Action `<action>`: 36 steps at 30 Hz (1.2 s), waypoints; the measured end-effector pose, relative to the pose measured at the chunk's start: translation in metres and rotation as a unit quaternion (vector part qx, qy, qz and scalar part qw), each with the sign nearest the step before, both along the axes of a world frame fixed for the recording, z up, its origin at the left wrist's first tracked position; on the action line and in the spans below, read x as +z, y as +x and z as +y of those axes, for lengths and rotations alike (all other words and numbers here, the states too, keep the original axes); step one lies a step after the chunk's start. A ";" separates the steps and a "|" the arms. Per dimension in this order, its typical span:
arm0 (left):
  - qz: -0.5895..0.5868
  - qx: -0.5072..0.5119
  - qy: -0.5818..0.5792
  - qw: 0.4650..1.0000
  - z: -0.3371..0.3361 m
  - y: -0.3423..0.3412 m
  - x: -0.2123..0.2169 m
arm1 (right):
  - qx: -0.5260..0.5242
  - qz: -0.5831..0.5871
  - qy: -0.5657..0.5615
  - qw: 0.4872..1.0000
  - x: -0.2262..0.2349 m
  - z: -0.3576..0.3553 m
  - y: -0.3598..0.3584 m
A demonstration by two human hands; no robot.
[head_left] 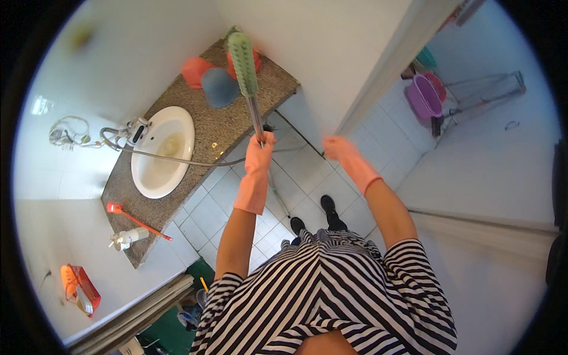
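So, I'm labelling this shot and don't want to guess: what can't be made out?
All in the head view:
Right hand: motion blur hides the separate fingers.
Hose: the left hand hides where it leads.
Orange-red object behind the green brush: partly covered by it.
Dark object, far right: cut off by the rim.

The green duster head has a rough, nubby surface, on a smooth, shiny metal shaft. The pink gloves look like matt rubber. The bench is speckled stone with a low sheen; its white sink looks like smooth, glossy ceramic, beside a polished metal tap and a silvery, metal-looking hose. Toward the bench's near corner lie a red plastic brush and a white plastic bottle. The striped shirt is matt cloth; the floor tiles look smooth.
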State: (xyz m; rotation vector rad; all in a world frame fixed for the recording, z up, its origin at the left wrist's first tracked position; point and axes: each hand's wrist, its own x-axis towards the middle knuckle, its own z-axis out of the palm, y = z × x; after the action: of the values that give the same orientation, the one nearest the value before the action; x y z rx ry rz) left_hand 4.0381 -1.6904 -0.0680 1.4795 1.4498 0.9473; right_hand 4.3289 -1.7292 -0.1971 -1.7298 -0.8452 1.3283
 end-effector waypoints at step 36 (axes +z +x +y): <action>-0.094 0.258 -0.087 0.958 0.169 0.272 -0.073 | 0.026 -0.118 -0.234 0.965 -0.060 -0.115 0.566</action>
State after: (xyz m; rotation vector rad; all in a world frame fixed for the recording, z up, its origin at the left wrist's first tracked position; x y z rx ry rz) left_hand 4.3096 -1.5217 -0.1411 0.8667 1.7604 1.1960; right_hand 4.8952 -1.8441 -0.2572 -2.2819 -0.7471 1.4587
